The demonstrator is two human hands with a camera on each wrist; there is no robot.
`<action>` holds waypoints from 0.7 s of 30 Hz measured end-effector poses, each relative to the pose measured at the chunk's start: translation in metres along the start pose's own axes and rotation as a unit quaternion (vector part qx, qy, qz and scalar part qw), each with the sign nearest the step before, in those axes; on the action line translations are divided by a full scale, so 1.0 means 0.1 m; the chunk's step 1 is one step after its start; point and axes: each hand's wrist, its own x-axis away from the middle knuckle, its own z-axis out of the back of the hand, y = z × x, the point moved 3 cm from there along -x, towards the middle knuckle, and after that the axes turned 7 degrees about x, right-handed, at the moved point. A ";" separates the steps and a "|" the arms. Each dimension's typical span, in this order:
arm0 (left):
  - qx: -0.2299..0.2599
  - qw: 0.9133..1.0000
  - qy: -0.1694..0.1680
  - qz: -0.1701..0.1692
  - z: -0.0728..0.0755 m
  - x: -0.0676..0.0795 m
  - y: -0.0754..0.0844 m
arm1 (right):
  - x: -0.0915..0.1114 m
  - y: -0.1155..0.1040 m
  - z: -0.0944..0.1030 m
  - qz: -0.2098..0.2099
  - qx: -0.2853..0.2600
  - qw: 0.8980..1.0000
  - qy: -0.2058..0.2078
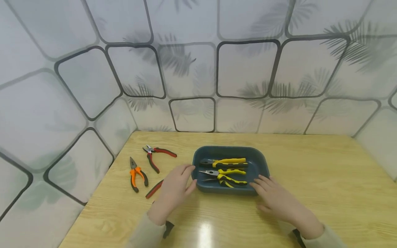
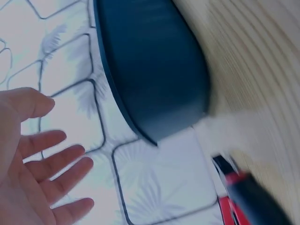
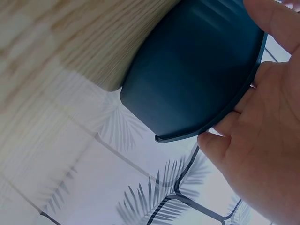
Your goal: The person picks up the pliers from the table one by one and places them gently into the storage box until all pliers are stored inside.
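A dark blue tray (image 1: pixel 231 190) sits on the wooden table, seen from its outer wall in both wrist views. Inside lie several yellow-and-black pliers, among them long-nose pliers (image 1: pixel 223 174) and a pair with dark jaws (image 1: pixel 226 163) behind. My left hand (image 1: pixel 176 186) is at the tray's left end, fingers spread and slightly bent; in the left wrist view they stand apart from the wall. At the front right corner, my right hand (image 1: pixel 279 199) lays its fingers over the rim, thumb extended outside the wall.
Left of the tray lie red-and-black diagonal cutters (image 1: pixel 151 153) with handles spread and orange-and-black long-nose pliers (image 1: pixel 134 172). Another red-and-black handle (image 1: pixel 154 189) shows partly behind my left hand. A patterned wall (image 1: pixel 192 113) borders the table's back and left sides.
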 end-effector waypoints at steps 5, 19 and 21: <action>-0.008 0.991 -0.071 0.113 0.06 0.14 -0.26 | -0.01 0.00 -0.02 -0.001 0.003 1.000 0.010; -0.031 0.930 -0.276 0.242 0.00 0.50 -0.67 | 0.01 0.00 -0.02 -0.008 -0.004 1.000 0.026; -0.039 0.923 -0.291 0.250 -0.02 0.54 -0.70 | 0.00 -0.01 -0.01 -0.005 -0.008 0.999 0.033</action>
